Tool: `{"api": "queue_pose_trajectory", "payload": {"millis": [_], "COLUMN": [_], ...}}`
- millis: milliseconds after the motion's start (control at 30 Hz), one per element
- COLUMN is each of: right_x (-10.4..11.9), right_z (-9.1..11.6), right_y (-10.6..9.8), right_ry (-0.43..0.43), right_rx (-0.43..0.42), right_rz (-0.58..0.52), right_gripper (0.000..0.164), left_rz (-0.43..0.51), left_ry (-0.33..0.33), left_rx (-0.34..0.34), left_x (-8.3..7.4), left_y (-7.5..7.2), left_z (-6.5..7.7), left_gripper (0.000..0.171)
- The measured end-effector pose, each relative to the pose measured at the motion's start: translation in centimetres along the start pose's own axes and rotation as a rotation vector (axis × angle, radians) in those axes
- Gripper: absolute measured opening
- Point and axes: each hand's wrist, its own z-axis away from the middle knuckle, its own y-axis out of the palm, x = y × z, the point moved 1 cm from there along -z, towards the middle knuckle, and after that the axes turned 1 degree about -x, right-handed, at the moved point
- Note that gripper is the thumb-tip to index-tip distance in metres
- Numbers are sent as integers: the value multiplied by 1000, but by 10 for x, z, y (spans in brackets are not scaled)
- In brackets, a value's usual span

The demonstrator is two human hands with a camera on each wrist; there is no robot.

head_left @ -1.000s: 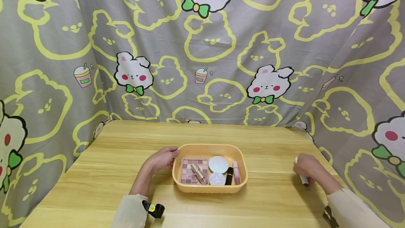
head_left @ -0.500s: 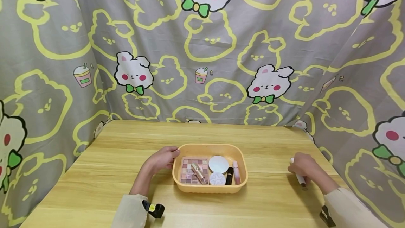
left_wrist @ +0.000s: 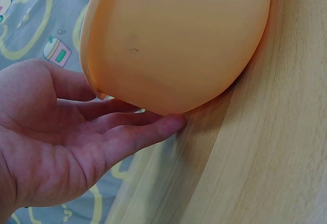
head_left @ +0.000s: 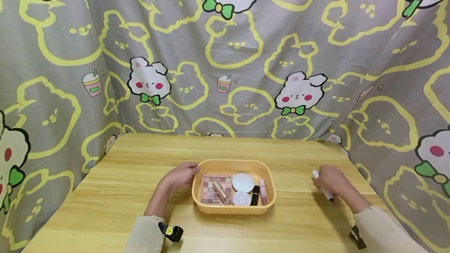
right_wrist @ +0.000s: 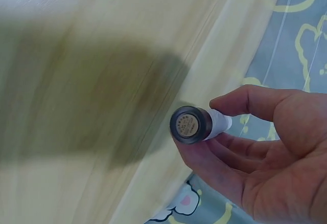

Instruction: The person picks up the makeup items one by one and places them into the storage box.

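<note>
At its left end, my left hand (head_left: 180, 175) grips the yellow plastic basket (head_left: 233, 209), thumb at the rim and fingers along the outer wall in the left wrist view. Inside lie an eyeshadow palette (head_left: 206, 194) with a gold lipstick tube (head_left: 220, 193) across it, a large round white compact (head_left: 243, 182), a smaller compact with a star pattern (head_left: 241, 198), a black tube (head_left: 255, 195) and a pink lip gloss (head_left: 263, 192). To the right, my right hand (head_left: 331, 180) pinches a slim white lip gloss tube (right_wrist: 190, 125) with a dark, labelled end, over the table.
The wooden table (head_left: 168, 145) is enclosed at the back and sides by grey curtains (head_left: 197, 128) with a rabbit print. A black wrist camera (head_left: 172, 232) sits at my left cuff, another (head_left: 357, 238) below my right sleeve.
My right hand has moved left with the lip gloss tube, a little closer to the basket. The left hand and the basket have stayed in place.
</note>
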Motion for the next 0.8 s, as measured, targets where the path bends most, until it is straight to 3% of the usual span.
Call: {"api": "queue_pose_trajectory", "payload": {"millis": [233,533,667,800], "right_x": [15,27,33,41], "right_z": [0,-4,-3,-3], "right_y": [0,-1,-2,-2], "right_ry": [-56,-93,-101,-111], "right_rx": [-76,-181,-188,-189], "right_rz": [-30,13,17,24], "right_gripper": [20,35,32,20], "left_rz": [-2,0,2,4], "left_ry": [1,3,2,2], "left_rx": [3,1,-2,-2], "left_x": [0,-1,-1,-1], "left_y": [0,0,0,0], "left_z": [0,1,1,1], "left_gripper": [55,56,56,56]}}
